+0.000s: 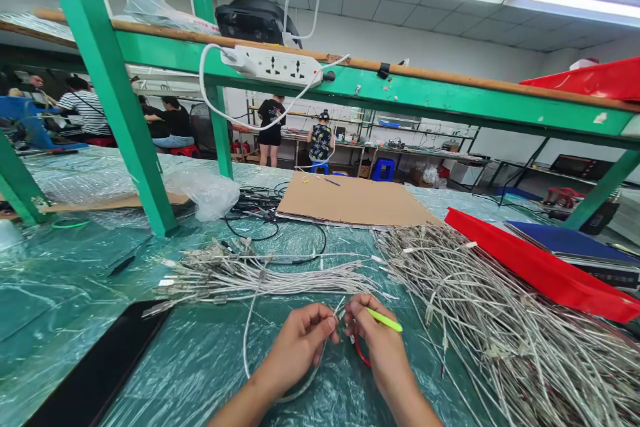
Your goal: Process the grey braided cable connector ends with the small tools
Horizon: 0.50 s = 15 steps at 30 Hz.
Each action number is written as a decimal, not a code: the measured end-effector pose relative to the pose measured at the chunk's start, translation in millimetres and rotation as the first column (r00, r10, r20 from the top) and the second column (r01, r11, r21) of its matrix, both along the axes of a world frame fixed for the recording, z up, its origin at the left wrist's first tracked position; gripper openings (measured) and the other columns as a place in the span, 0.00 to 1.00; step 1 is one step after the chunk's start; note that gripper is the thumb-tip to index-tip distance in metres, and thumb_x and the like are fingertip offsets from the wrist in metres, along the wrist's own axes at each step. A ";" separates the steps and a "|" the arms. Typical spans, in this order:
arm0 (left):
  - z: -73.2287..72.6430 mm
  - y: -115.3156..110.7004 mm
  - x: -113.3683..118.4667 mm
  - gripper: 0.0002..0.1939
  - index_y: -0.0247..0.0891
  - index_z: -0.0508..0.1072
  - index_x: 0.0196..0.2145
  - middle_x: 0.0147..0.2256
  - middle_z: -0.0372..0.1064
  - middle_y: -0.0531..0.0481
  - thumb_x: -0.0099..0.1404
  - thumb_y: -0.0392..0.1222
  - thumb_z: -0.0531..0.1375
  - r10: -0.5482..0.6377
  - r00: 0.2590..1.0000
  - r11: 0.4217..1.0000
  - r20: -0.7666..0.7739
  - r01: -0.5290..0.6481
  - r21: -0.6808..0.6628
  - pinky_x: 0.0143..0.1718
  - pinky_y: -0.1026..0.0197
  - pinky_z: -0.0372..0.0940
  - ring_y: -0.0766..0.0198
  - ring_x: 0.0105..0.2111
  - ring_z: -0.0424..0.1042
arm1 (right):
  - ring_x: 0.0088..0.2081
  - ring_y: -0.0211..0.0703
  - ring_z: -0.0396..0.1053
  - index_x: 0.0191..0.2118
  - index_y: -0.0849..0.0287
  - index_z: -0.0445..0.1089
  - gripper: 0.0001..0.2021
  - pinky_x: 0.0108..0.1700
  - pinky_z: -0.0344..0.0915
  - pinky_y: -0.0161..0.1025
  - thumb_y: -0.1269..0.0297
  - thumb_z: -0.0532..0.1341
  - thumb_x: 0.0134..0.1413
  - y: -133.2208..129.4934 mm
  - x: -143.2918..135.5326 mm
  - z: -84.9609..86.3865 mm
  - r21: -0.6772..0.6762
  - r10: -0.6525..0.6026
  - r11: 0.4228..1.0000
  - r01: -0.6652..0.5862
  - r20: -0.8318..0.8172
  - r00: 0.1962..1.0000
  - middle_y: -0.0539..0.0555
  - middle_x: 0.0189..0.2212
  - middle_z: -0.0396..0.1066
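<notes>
My left hand [306, 340] pinches a white cable [247, 333] near its end between thumb and fingers. The cable loops out to the left and curves back below the wrist. Close beside it, my right hand [373, 330] is closed around a slim yellow-green tool [385, 319], whose working tip is hidden by the fingers. Under that hand shows a red curved piece [361, 352]; I cannot make out what it belongs to. Both hands meet at the cable's end, fingertips almost touching. Just beyond them lies a bundle of white cables [300, 281] with plugs at its left end.
A big heap of loose cables [500, 320] spreads on the right beside a red tray [540, 267]. A black flat panel [100, 367] lies at left. Behind are cardboard [355, 200], black cables [257, 203] and a green shelf frame [350, 73] with a power strip [280, 67]. People are farther back.
</notes>
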<state>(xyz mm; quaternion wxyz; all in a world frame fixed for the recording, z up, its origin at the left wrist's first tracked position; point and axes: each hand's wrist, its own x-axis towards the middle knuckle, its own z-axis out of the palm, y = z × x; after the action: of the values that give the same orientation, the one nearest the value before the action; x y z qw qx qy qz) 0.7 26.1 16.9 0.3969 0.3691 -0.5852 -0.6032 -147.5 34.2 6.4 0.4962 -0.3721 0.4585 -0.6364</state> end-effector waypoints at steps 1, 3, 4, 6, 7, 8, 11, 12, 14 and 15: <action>-0.5 0.0 0.1 0.21 0.34 0.70 0.30 0.25 0.69 0.52 0.61 0.58 0.60 -0.003 1.000 1.000 -0.004 0.003 -0.003 0.17 0.69 0.51 0.74 0.15 0.53 | 0.23 0.39 0.65 0.29 0.60 0.72 0.14 0.25 0.64 0.33 0.53 0.68 0.42 1.8 2.3 1.0 -0.006 0.029 1.000 -0.029 -0.004 1.000 0.49 0.22 0.69; -0.7 0.6 0.1 0.22 0.33 0.70 0.29 0.25 0.69 0.52 0.61 0.58 0.60 -0.017 1.000 1.000 -0.007 0.017 -0.018 0.17 0.69 0.50 0.74 0.15 0.53 | 0.22 0.37 0.64 0.28 0.60 0.71 0.14 0.25 0.63 0.33 0.53 0.68 0.44 5.8 6.5 3.5 -0.015 0.090 0.996 -0.091 -0.036 0.995 0.48 0.21 0.68; -0.3 1.1 -0.1 0.21 0.33 0.70 0.29 0.26 0.69 0.52 0.61 0.58 0.60 -0.027 1.000 0.999 -0.006 0.026 -0.024 0.17 0.69 0.50 0.75 0.15 0.53 | 0.21 0.36 0.64 0.27 0.60 0.70 0.14 0.25 0.62 0.32 0.53 0.68 0.45 7.5 8.0 4.9 -0.019 0.112 0.993 -0.113 -0.058 0.992 0.48 0.20 0.67; 1.1 2.0 -0.6 0.21 0.33 0.70 0.30 0.26 0.69 0.52 0.61 0.58 0.60 -0.039 0.999 0.999 -0.005 0.039 -0.029 0.17 0.69 0.49 0.75 0.15 0.53 | 0.20 0.35 0.63 0.25 0.60 0.69 0.14 0.25 0.61 0.32 0.54 0.67 0.46 9.3 9.4 6.8 -0.024 0.127 0.991 -0.129 -0.090 0.988 0.47 0.18 0.66; 2.0 2.4 -0.8 0.21 0.33 0.70 0.30 0.26 0.69 0.52 0.61 0.58 0.60 -0.038 0.999 0.999 -0.006 0.037 -0.027 0.17 0.69 0.49 0.75 0.15 0.53 | 0.20 0.35 0.63 0.25 0.60 0.68 0.14 0.25 0.61 0.32 0.54 0.67 0.46 9.3 9.3 7.2 -0.026 0.130 0.991 -0.133 -0.092 0.987 0.46 0.17 0.66; 2.9 2.8 -1.0 0.21 0.33 0.70 0.30 0.26 0.69 0.52 0.61 0.58 0.60 -0.032 0.999 0.999 -0.007 0.032 -0.024 0.17 0.69 0.49 0.75 0.15 0.53 | 0.20 0.35 0.63 0.25 0.60 0.68 0.14 0.25 0.60 0.32 0.54 0.67 0.46 8.8 8.9 6.9 -0.029 0.135 0.990 -0.138 -0.088 0.987 0.47 0.17 0.66; 5.8 4.1 -1.5 0.21 0.33 0.70 0.29 0.25 0.69 0.52 0.61 0.58 0.60 -0.025 1.000 1.000 -0.004 0.024 -0.019 0.17 0.69 0.48 0.74 0.16 0.53 | 0.19 0.36 0.63 0.25 0.60 0.68 0.13 0.25 0.59 0.32 0.56 0.66 0.45 5.1 5.9 3.1 -0.037 0.135 0.990 -0.138 -0.077 0.988 0.47 0.16 0.66; 6.7 4.7 -1.7 0.21 0.33 0.71 0.30 0.25 0.69 0.52 0.61 0.58 0.60 -0.030 1.000 0.999 0.004 0.030 -0.017 0.17 0.69 0.48 0.74 0.16 0.53 | 0.20 0.36 0.63 0.24 0.60 0.68 0.12 0.25 0.59 0.32 0.57 0.66 0.45 3.6 4.4 1.2 -0.031 0.119 0.992 -0.122 -0.078 0.990 0.47 0.16 0.66; 8.1 6.1 -2.1 0.20 0.33 0.71 0.31 0.25 0.69 0.52 0.62 0.57 0.59 -0.047 0.999 0.999 0.026 0.047 -0.015 0.17 0.69 0.47 0.74 0.16 0.52 | 0.20 0.36 0.63 0.24 0.60 0.68 0.10 0.25 0.60 0.32 0.59 0.65 0.44 0.8 1.1 -2.8 -0.005 0.070 0.997 -0.071 -0.069 0.995 0.47 0.17 0.67; 8.6 6.8 -2.4 0.20 0.33 0.71 0.32 0.25 0.68 0.52 0.63 0.57 0.59 -0.052 0.998 0.999 0.035 0.052 -0.013 0.17 0.68 0.47 0.74 0.16 0.52 | 0.21 0.37 0.63 0.24 0.60 0.68 0.09 0.26 0.60 0.32 0.60 0.64 0.44 -0.4 -0.6 -4.6 0.011 0.049 0.999 -0.049 -0.061 0.997 0.47 0.17 0.68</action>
<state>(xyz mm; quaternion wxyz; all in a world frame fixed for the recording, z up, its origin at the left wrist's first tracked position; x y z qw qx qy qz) -1.7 32.9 25.4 0.3734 0.3614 -0.6057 -0.6025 -148.1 33.9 1.9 0.4993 -0.4001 0.4671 -0.6102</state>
